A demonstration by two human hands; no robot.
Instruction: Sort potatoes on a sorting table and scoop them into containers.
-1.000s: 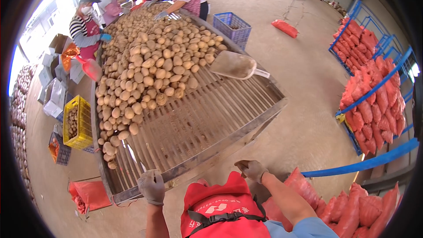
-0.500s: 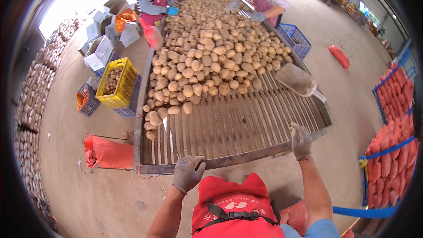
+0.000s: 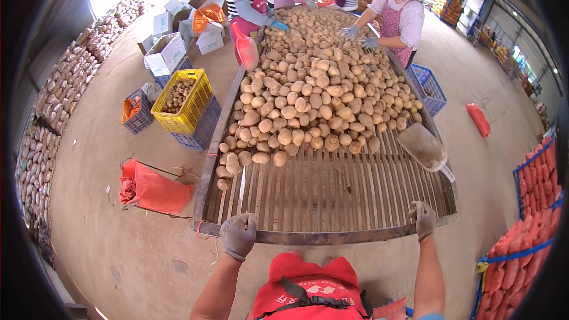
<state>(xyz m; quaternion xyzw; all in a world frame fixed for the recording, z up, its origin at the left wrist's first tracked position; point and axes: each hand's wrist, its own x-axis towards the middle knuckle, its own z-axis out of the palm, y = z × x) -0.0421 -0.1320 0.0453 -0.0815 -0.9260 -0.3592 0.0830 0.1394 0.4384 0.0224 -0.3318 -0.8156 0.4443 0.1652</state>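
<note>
A wide slatted sorting table (image 3: 308,201) lies before me, its far part heaped with brown potatoes (image 3: 332,101). My left hand (image 3: 238,236), in a grey glove, is closed in a loose fist at the table's near left edge. Over the near right corner is my right hand (image 3: 423,219), also grey-gloved, its fingers curled in with nothing showing between them. A metal scoop (image 3: 423,147) rests on the slats at the right, beside the heap and beyond my right hand. Potatoes are apart from both hands.
Co-workers stand around the far end, one with gloved hands (image 3: 359,38) at the heap. A red scoop (image 3: 245,47) is at the left rim. Left of the table are a yellow crate (image 3: 184,120), cardboard boxes (image 3: 165,52) and a red sack (image 3: 160,186). Filled red sacks (image 3: 518,255) stack at right.
The view has shifted, so the table sits lower and further right. My left hand has slid left along the near edge. My right hand's fingers have curled in more.
</note>
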